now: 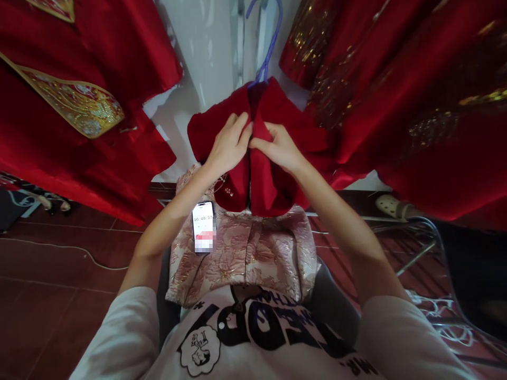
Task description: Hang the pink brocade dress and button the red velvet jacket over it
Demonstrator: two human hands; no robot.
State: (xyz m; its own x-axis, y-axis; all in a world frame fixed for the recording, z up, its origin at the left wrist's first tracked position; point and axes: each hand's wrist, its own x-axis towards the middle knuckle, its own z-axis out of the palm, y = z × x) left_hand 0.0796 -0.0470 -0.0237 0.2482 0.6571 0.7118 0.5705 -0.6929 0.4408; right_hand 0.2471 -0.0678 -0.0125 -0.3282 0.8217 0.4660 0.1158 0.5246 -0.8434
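Both hands, left hand (228,143) and right hand (279,148), pinching the small red cloth jacket (261,179) on a blue plastic hanger (269,47); hanger top cut off.

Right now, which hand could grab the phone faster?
Probably the left hand. Both hands pinch the red jacket on its hanger, but the phone lies on the pink cloth right beside the left forearm. The right hand would have to cross over.
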